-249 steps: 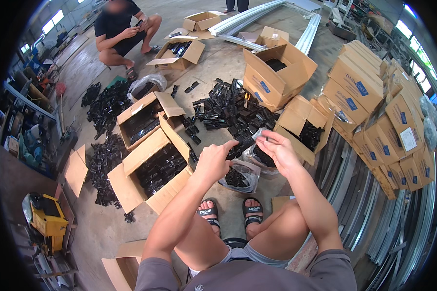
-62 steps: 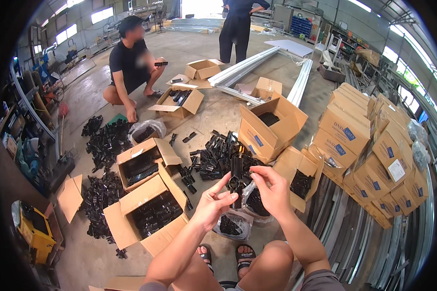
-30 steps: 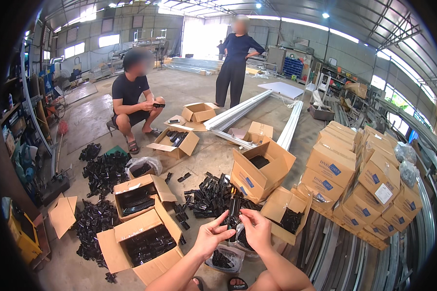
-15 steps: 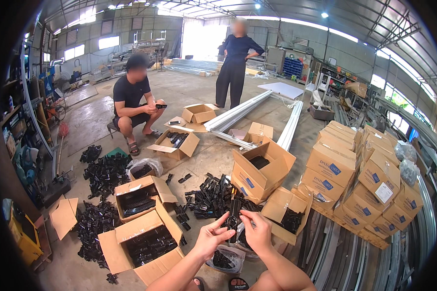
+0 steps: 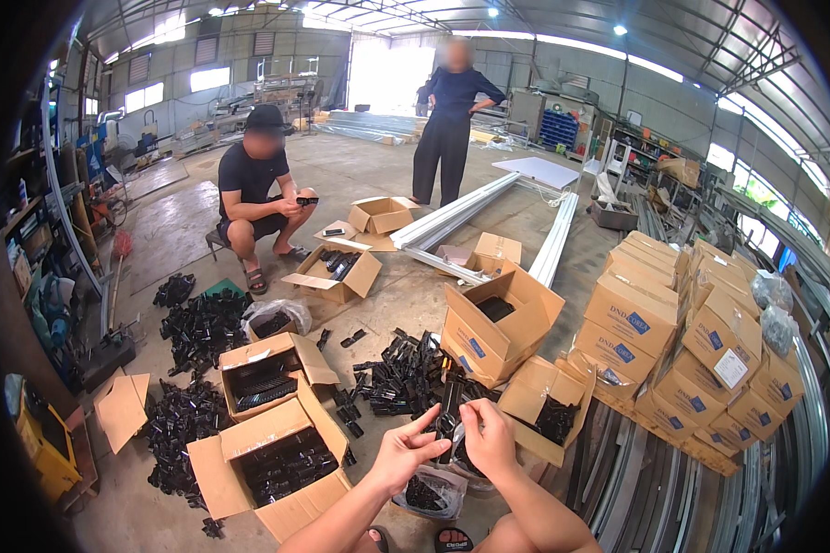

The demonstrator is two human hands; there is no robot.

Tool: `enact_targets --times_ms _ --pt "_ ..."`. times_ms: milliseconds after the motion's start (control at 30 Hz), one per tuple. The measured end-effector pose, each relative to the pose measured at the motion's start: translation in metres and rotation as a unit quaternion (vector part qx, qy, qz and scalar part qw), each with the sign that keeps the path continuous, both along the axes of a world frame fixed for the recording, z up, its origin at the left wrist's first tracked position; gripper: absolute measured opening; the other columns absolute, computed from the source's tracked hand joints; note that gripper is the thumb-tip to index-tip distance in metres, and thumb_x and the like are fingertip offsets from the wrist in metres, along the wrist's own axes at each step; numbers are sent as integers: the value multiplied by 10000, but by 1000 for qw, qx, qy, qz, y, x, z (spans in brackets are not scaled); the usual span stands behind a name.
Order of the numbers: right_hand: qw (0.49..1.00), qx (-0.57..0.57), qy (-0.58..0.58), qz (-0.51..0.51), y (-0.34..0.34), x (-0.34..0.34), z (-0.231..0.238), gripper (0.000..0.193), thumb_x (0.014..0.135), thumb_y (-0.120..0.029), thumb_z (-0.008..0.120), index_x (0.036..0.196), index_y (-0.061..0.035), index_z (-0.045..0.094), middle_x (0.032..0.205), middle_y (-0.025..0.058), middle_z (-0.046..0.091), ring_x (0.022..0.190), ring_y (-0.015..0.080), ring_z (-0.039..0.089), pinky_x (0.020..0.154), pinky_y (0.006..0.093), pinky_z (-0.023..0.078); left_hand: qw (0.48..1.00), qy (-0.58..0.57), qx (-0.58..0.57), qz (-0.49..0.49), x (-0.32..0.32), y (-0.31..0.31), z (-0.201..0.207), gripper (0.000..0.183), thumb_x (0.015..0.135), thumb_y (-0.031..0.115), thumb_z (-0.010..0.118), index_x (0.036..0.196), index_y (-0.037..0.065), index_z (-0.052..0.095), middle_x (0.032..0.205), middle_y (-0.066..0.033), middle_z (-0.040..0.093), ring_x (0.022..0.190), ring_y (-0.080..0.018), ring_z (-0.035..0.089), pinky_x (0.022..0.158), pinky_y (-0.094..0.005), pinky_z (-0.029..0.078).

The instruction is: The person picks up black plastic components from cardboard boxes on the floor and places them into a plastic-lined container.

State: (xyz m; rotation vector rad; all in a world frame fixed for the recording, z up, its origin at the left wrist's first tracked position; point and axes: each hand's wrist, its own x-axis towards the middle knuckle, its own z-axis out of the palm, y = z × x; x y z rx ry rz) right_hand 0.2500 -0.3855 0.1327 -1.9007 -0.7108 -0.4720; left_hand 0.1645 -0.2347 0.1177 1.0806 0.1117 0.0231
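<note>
The big left box and smaller right box hold black bits, a plastic bag between holds more, and the left hand pinches a long black piece pointing from near to far, the right hand curled at its right side, whose hold I can't tell.

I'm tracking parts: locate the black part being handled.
In the head view, the black part is below and slightly right of centre, between the left hand and right hand.
</note>
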Motion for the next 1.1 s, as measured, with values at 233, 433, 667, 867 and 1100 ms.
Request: enact_targets --times_ms 233,433,667,867,1100 --pt "998 -30 27 46 -4 -1 4 203 999 -180 547 916 3 582 790 203 618 726 391 630 637 439 477 1000 -7 -6 -9 -1 1 4 706 881 -73 698 1511 82 420 1087 -66 734 896 -57 641 835 -233 524" --pt "996 -67 32 58 -11 9 -7 209 1000 -197 549 933 -1 579 798 193 627 721 380 635 643 426 484 1000 -11 3 -17 -1 1 2 703 883 -75 693 1511 83 420 1096 -74 734 911 -65 646 852 -235 523" --pt "997 7 48 56 -5 -2 3 208 1000 -201 564 949 -1 594 791 183 632 704 330 653 628 401 489 1000 -4 8 -15 -1 2 3 707 880 -74 697 1511 84 419 1085 -76 738 914 -65 646 856 -239 521" --pt "997 -42 34 48 -8 4 -2 135 982 -126 566 928 -5 591 720 148 613 641 258 622 583 361 454 1000 -8 9 -19 0 2 -2 704 877 -75 701 1506 83 427 1070 -74 741 902 -58 640 840 -228 518" --pt "998 -38 11 42 -8 3 -4 169 986 -158 580 923 -3 600 742 150 619 647 270 625 589 367 462 1000 -12 14 -16 0 2 -5 710 874 -72 707 1507 83 426 1066 -69 740 890 -53 636 830 -221 515"
